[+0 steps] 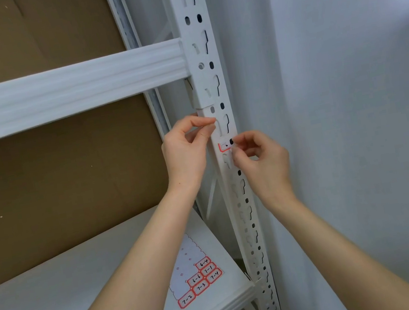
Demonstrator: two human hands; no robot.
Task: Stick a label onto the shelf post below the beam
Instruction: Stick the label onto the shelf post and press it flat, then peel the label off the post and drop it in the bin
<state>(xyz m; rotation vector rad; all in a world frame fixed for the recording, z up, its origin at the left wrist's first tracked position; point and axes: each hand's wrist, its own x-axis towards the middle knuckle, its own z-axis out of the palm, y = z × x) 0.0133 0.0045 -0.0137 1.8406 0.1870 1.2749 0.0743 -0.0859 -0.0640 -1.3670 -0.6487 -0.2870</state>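
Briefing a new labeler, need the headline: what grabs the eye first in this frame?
Two bare hands meet at the white slotted post, just below the beam: the right hand pinches a red-bordered label at the post's front, and the left hand has its fingertips at the post slightly higher. Lower down, a label sheet with red-framed handwritten numbers lies on the shelf board.

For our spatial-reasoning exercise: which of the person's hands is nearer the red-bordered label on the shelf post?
Right. The right hand pinches the label at its right edge; the left hand has its fingertips at the post, above-left of it.
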